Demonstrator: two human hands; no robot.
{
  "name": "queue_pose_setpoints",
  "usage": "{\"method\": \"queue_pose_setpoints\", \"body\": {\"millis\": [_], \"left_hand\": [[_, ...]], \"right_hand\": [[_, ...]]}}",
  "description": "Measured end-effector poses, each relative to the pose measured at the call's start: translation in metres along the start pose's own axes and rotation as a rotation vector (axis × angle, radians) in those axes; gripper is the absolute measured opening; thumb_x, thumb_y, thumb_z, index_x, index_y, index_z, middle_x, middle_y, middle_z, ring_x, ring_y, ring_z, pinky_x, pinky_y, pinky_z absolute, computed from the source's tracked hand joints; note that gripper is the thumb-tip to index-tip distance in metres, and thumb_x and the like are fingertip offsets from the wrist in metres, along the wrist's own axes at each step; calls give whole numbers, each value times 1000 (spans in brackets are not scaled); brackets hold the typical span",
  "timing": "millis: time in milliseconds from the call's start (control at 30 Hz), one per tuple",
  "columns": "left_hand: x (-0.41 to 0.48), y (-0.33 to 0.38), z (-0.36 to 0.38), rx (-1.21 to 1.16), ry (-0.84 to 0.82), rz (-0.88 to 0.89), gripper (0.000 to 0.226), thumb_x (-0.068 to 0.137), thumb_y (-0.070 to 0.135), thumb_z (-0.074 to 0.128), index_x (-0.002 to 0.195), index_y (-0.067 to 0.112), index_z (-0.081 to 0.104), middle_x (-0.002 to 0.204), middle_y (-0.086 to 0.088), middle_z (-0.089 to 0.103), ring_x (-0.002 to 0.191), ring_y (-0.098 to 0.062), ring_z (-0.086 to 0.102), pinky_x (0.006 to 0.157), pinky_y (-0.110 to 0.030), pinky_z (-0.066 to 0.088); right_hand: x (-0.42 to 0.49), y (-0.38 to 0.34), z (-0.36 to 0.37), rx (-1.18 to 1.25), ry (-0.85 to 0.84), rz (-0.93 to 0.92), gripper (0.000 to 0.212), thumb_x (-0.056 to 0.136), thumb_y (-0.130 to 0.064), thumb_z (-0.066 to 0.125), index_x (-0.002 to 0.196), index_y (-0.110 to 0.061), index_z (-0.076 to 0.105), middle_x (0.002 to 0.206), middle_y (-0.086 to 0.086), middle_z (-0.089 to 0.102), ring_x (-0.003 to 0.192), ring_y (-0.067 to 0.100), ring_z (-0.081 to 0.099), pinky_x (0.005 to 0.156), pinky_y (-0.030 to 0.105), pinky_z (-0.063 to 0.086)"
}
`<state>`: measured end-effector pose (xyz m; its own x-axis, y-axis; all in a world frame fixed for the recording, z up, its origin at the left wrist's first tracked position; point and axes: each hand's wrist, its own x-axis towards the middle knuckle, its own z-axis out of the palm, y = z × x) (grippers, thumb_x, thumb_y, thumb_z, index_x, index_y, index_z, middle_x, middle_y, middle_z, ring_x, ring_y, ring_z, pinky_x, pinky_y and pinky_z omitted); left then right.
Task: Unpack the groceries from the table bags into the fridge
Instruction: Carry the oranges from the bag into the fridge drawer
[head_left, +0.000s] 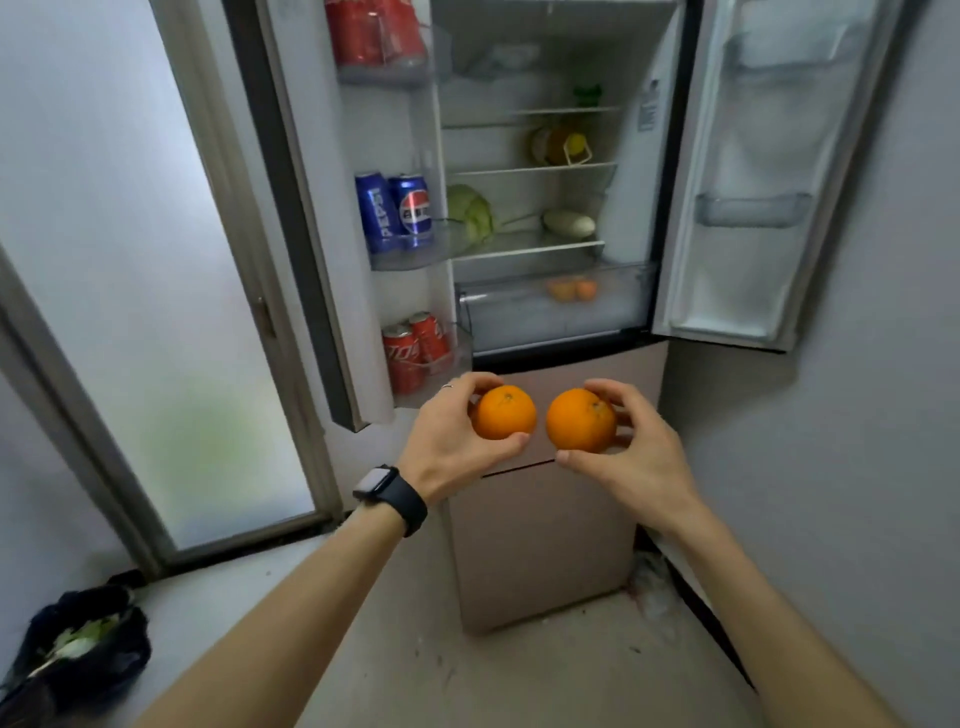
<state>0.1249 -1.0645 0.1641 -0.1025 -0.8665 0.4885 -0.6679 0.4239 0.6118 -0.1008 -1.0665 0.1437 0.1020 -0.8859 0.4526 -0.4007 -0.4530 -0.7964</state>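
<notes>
Two oranges are held up in front of the open fridge (631, 171). The left-hand orange (505, 413) is cupped in the left hand (447, 436), fingers curled over its top and thumb pressed beneath. The right-hand orange (579, 420) is gripped the same way by the right hand (634, 452). The two fruits are held just apart, lower in the view than the crisper drawer (519, 317), where more orange fruit (571, 290) can be made out through the clear front. That drawer is judged the likely destination, though whether it is pulled out at all cannot be told from here. There lies the trouble: with both hands filled, no finger is left free for the drawer. One orange might have to be pinched awkwardly against the other, and a drop to the floor could be caused. The red cans (413, 351) in the lowest bin of the left door (311, 208) are set close to the left hand's path and could be knocked if the reach is swung wide. An orange laid on the shelf beside the cabbage (470, 210) could be expected to roll toward the edge.
</notes>
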Motion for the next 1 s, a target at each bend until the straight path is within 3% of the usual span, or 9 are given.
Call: {"method": "queue_pose_setpoints", "body": {"millis": [233, 400, 600, 1000], "left_hand": [[127, 12, 53, -21, 86, 83, 61, 73, 37, 85, 126, 26, 57, 118, 8, 58, 101, -5, 56, 75, -5, 43], [209, 14, 86, -56, 136, 80, 59, 73, 35, 85, 125, 27, 58, 116, 10, 57, 96, 6, 53, 73, 0, 40], [300, 9, 113, -35, 174, 81, 59, 72, 39, 85, 124, 29, 59, 117, 8, 60, 99, -5, 57, 73, -9, 41], [416, -47, 152, 54, 257, -31, 59, 68, 39, 88, 120, 31, 62, 110, 9, 62, 98, -11, 60, 84, -29, 53]], "right_hand": [[107, 42, -60, -12, 114, -81, 80, 65, -24, 93, 128, -44, 48, 128, -12, 53, 109, 5, 55, 82, 15, 45], [185, 75, -95, -3, 157, -96, 79, 67, -29, 92, 128, -48, 45, 130, -12, 50, 113, 7, 54, 86, 21, 50], [272, 109, -129, 17, 139, -97, 80, 67, -27, 92, 130, -46, 46, 129, -16, 50, 114, 9, 55, 94, 34, 54], [409, 178, -130, 85, 69, -93, 76, 72, -25, 89, 130, -45, 45, 131, -11, 49, 107, 3, 54, 84, 19, 46]]}}
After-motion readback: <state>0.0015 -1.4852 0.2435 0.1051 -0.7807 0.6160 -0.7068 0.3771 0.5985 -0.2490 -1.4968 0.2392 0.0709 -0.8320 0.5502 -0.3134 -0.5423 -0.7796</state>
